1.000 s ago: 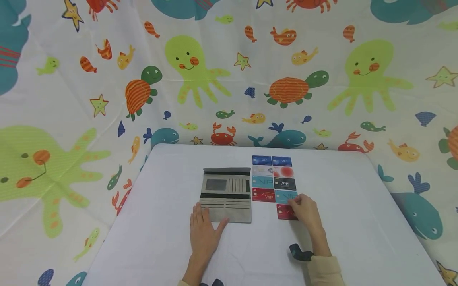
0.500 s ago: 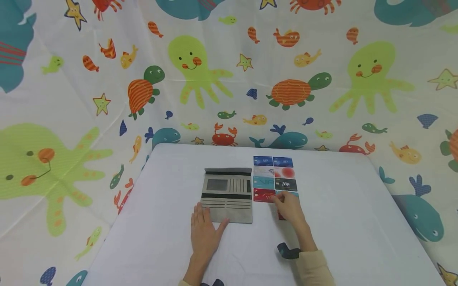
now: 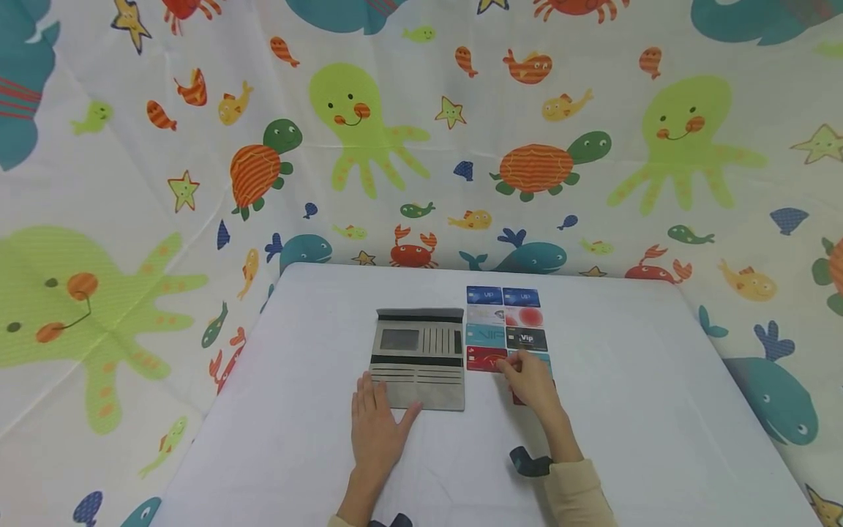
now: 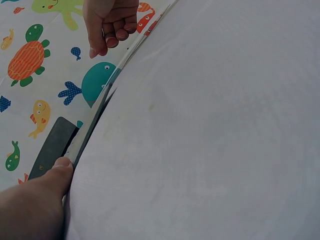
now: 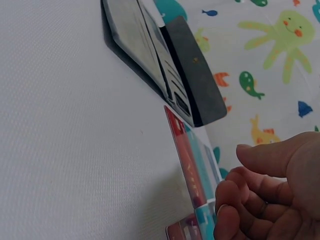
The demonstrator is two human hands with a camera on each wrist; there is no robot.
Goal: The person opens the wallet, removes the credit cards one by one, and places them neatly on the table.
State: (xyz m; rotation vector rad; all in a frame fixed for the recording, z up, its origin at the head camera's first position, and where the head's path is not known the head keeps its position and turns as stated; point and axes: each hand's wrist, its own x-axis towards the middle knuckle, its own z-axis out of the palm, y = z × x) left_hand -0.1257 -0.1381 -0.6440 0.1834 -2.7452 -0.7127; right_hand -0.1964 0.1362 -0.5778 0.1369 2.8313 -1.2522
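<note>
My left hand (image 3: 378,433) lies flat with straight fingers over the lower left edge of an opened grey wallet (image 3: 431,397). In the left wrist view its thumb (image 4: 61,172) rests along the wallet's edge. My right hand (image 3: 533,382) is at the right end of a red VIP card (image 3: 479,358), fingertips close over it. The right wrist view shows this hand (image 5: 272,192) with a gap between thumb and loosely bent fingers, nothing between them. Beneath the right hand, a teal card (image 3: 541,357) and another red card (image 3: 516,399) are partly hidden.
Several more cards lie in two columns right of the wallet, among them two blue VIP cards (image 3: 484,295) (image 3: 522,297), a black Vip card (image 3: 527,339) and a teal card (image 3: 484,335). All sit on a white table (image 3: 296,366) backed by a sea-animal cloth (image 3: 408,157).
My right hand has moved left from the lower right cards to the red VIP card's right end, then stayed nearly still. My left hand has kept its place on the wallet.
</note>
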